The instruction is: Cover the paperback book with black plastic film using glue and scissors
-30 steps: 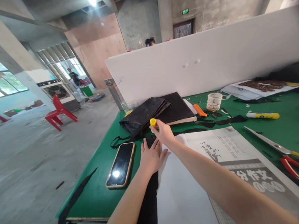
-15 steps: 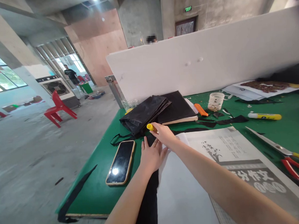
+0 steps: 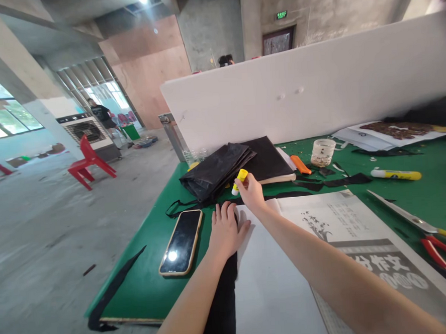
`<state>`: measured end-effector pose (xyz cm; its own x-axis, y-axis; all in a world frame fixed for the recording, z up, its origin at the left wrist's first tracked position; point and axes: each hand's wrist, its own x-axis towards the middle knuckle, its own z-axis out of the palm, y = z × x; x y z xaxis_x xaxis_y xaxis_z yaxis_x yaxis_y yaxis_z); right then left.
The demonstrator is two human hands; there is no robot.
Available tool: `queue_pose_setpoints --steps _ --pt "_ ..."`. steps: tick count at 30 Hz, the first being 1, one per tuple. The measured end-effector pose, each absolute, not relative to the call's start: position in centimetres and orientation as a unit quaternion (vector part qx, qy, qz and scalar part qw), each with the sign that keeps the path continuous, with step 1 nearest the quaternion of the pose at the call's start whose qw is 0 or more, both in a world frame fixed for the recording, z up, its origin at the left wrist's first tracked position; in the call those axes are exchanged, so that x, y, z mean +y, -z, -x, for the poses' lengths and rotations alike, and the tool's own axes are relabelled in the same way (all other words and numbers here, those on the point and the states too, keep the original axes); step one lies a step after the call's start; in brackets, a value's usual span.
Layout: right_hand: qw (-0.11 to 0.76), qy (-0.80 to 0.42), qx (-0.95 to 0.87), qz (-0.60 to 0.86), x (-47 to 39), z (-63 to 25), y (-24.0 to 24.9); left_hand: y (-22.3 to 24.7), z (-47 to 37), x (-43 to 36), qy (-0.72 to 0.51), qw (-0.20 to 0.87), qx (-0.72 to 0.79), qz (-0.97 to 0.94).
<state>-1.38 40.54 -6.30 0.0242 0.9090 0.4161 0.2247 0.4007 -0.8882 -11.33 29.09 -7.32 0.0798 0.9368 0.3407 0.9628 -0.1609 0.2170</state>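
My right hand [image 3: 251,191] grips a small yellow glue stick [image 3: 240,181], its white end tilted down to the left. The glue stick is held above the far end of a white sheet [image 3: 271,285]. My left hand [image 3: 226,231] lies flat with fingers stretched forward, over the edge where the sheet meets a strip of black material [image 3: 219,308]. An open printed book [image 3: 357,224] lies beside the sheet, under my right forearm. Just left of my left hand rests a phone [image 3: 181,242].
Behind the hands lie folded black material [image 3: 219,169] and a dark book [image 3: 268,159]. To the right are a plastic cup [image 3: 322,152], an orange cutter [image 3: 300,164], another glue stick [image 3: 395,174] and scissors [image 3: 419,223]. A white board [image 3: 297,92] stands behind the green table [image 3: 135,288].
My right hand has lifted and turned the glue stick, so its yellow end points up instead of left. My left hand stays on the sheet's edge, its fingers closer together.
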Motion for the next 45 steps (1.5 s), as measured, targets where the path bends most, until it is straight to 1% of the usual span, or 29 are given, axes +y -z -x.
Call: queue_pose_setpoints --steps 4,9,11,18,25,28,32,39,45 --pt "0.576 -0.325 -0.596 0.456 40.7 0.9 6.1 7.3 11.2 29.1 0.24 0.03 -0.641 0.729" --pt "0.599 -0.366 -0.588 0.403 39.9 1.1 5.3 6.7 11.6 29.3 0.337 0.039 -0.627 0.701" --pt "0.601 -0.388 -0.588 0.376 39.6 1.3 4.9 6.6 11.9 29.3 0.348 0.046 -0.622 0.7" --pt "0.59 -0.476 -0.576 0.305 39.8 1.8 4.6 6.4 11.8 29.0 0.288 0.037 -0.614 0.734" --pt "0.586 -0.527 -0.553 0.27 40.5 2.3 5.5 5.1 12.7 28.4 0.216 0.006 -0.571 0.792" --pt "0.587 -0.54 -0.545 0.259 40.5 2.5 5.5 5.0 13.3 28.1 0.188 -0.002 -0.553 0.812" --pt "0.579 -0.555 -0.548 0.236 40.1 2.7 5.1 5.5 13.4 27.7 0.145 -0.02 -0.565 0.812" --pt "0.531 -0.565 -0.595 0.211 38.6 2.9 4.3 6.4 12.8 27.2 0.09 -0.014 -0.575 0.813" --pt "0.532 -0.545 -0.615 0.204 38.1 2.9 3.8 6.2 12.7 27.1 0.087 -0.012 -0.584 0.807"
